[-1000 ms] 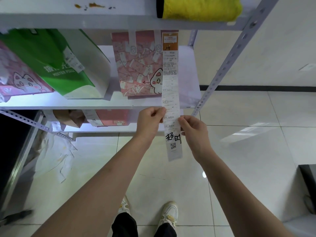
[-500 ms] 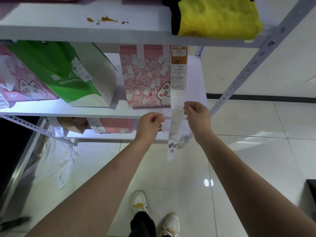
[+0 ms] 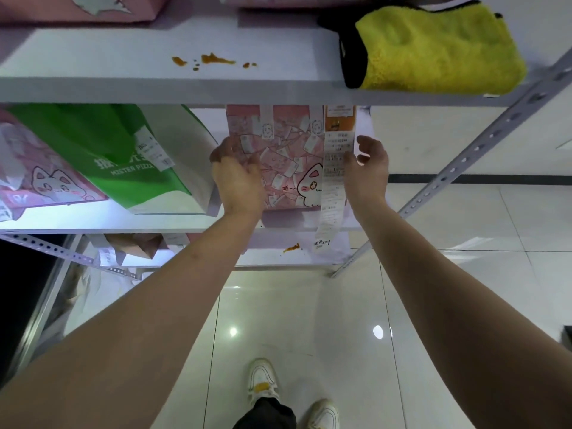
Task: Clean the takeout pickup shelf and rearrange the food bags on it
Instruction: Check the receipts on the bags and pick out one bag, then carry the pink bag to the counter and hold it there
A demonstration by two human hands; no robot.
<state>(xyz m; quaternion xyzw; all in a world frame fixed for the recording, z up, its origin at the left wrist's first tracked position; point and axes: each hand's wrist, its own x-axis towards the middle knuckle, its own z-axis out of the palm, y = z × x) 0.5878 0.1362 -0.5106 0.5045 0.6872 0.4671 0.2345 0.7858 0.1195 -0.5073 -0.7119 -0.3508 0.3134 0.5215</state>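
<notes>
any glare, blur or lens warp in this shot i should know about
Head view: two bright ceiling-light spots glare on the glossy floor tiles; wide-angle warp bows the shelf upright and stretches the forearms; the left hand is slightly motion-blurred; the hanging receipt print is too soft to read.

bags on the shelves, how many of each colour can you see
pink bags: 4, one between the hands, one at far left, two partly cut off on the top shelf
green bags: 1
brown bags: 1, lower shelf, partly hidden
total: 6 in view
</notes>
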